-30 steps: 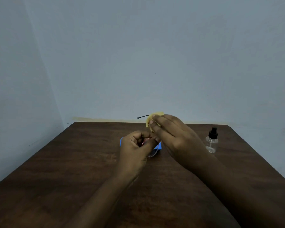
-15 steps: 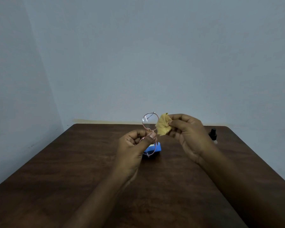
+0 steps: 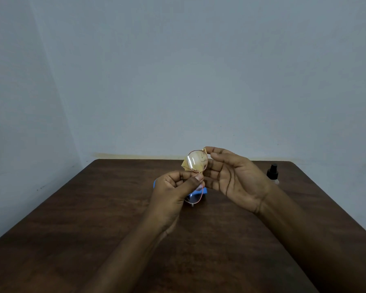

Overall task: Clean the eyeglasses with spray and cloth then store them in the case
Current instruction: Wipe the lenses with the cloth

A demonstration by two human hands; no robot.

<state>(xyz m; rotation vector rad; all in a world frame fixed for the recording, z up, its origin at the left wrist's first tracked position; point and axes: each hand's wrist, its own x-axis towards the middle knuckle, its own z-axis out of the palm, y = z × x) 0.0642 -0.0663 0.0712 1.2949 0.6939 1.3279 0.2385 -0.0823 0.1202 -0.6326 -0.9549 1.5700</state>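
The eyeglasses (image 3: 197, 161), thin pink-rimmed with round lenses, are held upright above the table. My left hand (image 3: 173, 195) pinches them at the bridge between thumb and fingers. A yellow cloth (image 3: 185, 164) lies behind the upper lens, and my right hand (image 3: 232, 178) pinches it against that lens, palm turned toward me. The lower lens hangs below my left thumb. The blue case (image 3: 204, 191) sits on the table behind my hands, mostly hidden. The clear spray bottle (image 3: 273, 173) with a black top stands at the far right of the table.
A dark wooden table (image 3: 93, 218) runs up to a grey wall, with a second wall close on the left. Its right edge slants down past the spray bottle.
The cloth has gone from beside the upper lens to behind it. My right hand has turned palm-up and moved against the glasses. My left hand keeps its hold.
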